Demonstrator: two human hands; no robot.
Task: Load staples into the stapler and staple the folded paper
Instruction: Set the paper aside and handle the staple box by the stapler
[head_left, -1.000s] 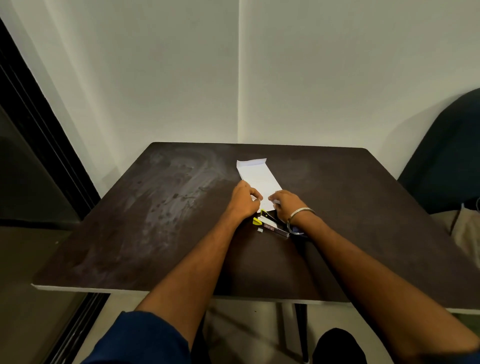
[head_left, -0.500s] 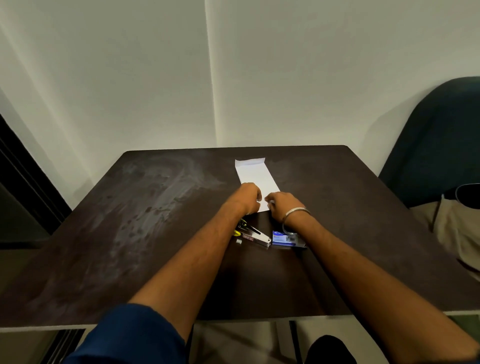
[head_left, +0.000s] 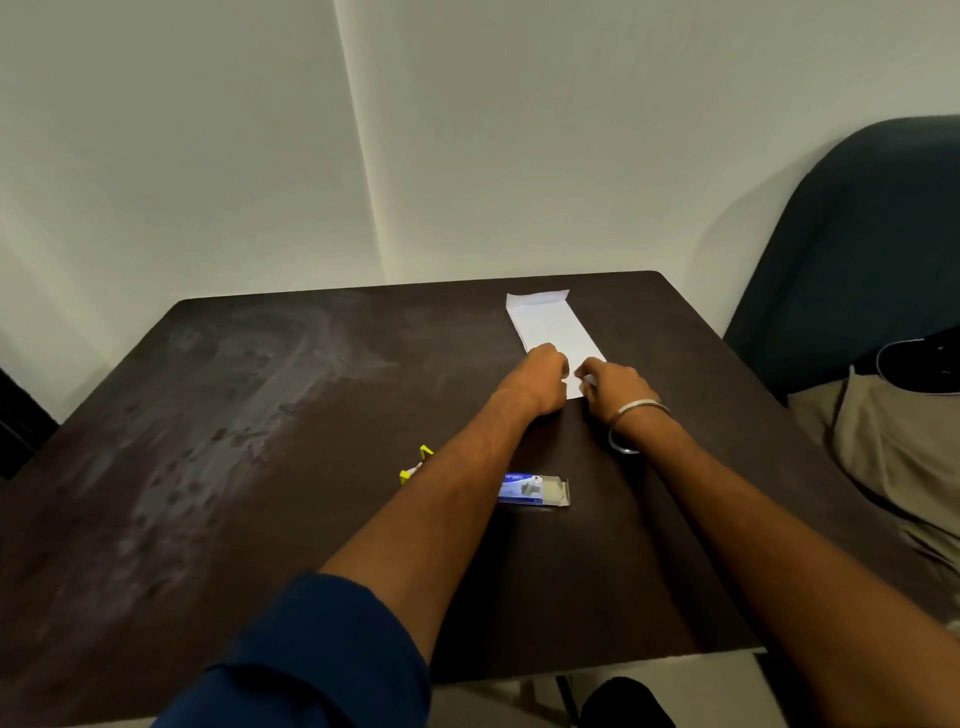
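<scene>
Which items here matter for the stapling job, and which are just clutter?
Job items:
- folded paper, near end under both hands
- left hand and right hand, fingers curled at the paper's near edge
- stapler, yellow, mostly hidden behind the left forearm
- staple box, blue, lying open

Lying about:
- dark chair at right
- beige fabric on it

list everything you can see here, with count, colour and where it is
folded paper: one, white, far right part of the table, near end under both hands
stapler: one, yellow, near middle, mostly hidden behind the left forearm
staple box: one, blue and grey, open, between the forearms
table: one, dark brown, smudged
chair: one, dark teal, right of the table
wall: pale, behind the table
bangle: one, silver, right wrist
sleeve: dark blue, left arm
left hand: on the paper's near end
right hand: on the paper's near end
</scene>
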